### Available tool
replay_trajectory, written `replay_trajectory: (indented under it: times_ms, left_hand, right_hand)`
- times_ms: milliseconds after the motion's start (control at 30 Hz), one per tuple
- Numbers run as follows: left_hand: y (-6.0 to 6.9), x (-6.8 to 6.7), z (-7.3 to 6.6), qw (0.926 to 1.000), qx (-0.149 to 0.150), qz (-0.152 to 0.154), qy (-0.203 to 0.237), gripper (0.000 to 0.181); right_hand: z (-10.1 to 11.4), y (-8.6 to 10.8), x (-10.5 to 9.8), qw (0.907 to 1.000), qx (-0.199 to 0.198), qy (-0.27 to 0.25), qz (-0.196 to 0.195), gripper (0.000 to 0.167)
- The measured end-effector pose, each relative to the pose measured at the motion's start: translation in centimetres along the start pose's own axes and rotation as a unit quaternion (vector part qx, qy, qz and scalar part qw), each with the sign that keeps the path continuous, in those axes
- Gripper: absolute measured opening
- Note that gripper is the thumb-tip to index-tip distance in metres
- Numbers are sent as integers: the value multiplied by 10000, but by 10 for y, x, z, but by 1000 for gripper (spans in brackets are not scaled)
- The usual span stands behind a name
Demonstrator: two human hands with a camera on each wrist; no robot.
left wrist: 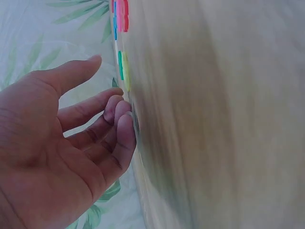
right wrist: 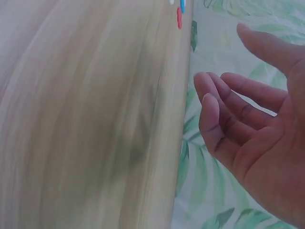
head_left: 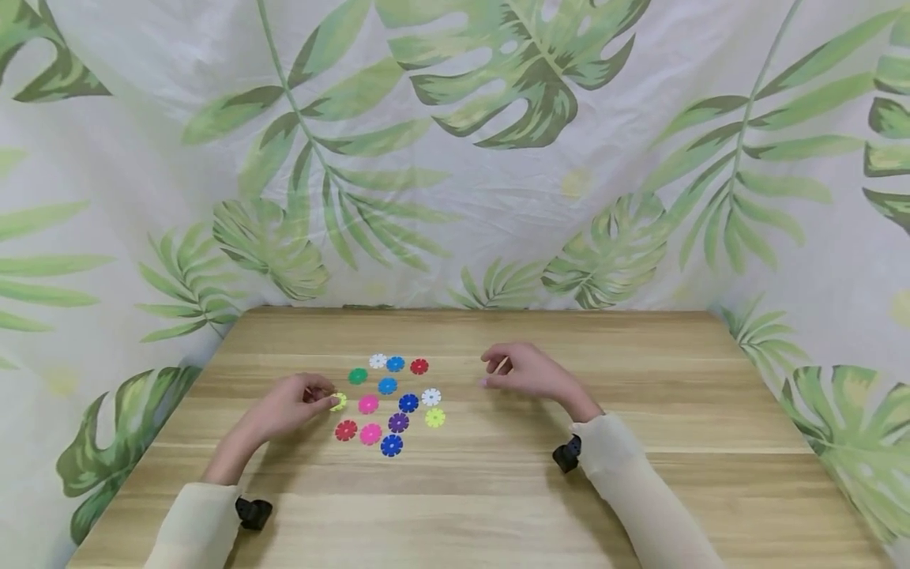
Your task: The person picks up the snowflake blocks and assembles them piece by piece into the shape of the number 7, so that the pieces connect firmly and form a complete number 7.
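Note:
Several flat, notched plastic discs in mixed colours lie on the wooden table, left of its middle. My left hand [head_left: 290, 406] is at their left side, beside a yellow disc [head_left: 340, 402] that it partly covers in the head view. In the left wrist view the thumb stands apart from loosely bent fingers [left wrist: 125, 136], with nothing held between them; the low fingertips are close to the tabletop. Right of the discs, my right hand [head_left: 532, 373] hovers over the table. Its fingers [right wrist: 208, 112] are loosely curled and hold nothing. A red disc [head_left: 419, 367] is the nearest one to it at the back.
Pink [head_left: 368, 404], purple [head_left: 399, 423], green [head_left: 358, 376], blue [head_left: 392, 446] and white [head_left: 430, 397] discs lie flat in the loose group. Behind the wooden table [head_left: 498, 514] hangs a leaf-patterned cloth [head_left: 498, 205]. Each sleeve cuff carries a small black camera.

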State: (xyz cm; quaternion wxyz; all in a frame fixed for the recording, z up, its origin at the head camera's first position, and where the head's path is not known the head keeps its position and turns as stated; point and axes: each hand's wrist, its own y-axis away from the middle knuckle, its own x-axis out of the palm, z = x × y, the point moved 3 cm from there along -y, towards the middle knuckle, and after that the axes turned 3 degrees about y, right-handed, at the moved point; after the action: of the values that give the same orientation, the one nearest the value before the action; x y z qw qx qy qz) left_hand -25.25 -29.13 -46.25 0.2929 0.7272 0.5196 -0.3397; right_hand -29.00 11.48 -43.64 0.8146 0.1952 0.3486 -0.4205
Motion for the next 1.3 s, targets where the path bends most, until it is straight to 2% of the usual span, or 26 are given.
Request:
replay_trajectory:
  times_ms: [167, 367, 600, 800, 1033, 1300]
  left_hand:
    - [-2, -1, 1, 10000, -39, -2, 2, 31]
    - [-5, -1, 2, 10000, 78, -11, -25, 34]
    - [-3, 0, 5, 9999, -21, 82, 59, 40]
    - [-5, 0, 5, 10000, -9, 89, 9, 41]
    - [-10, 3, -5, 9998, 9, 160, 72, 40]
    - [-12, 5, -2, 9995, -134, 267, 108, 28]
  right_hand:
    - [10, -13, 11, 9999, 5, -54, 87, 47]
    - [19, -27, 26, 9998, 82, -137, 109, 45]
    - [29, -42, 49, 9995, 35, -137, 298, 44]
    - [33, -49, 59, 9995, 255, -43, 172, 40]
    - [35, -52, 64, 9993, 337, 35, 162, 28]
    - [39, -56, 75, 9985, 426, 247, 235, 19]
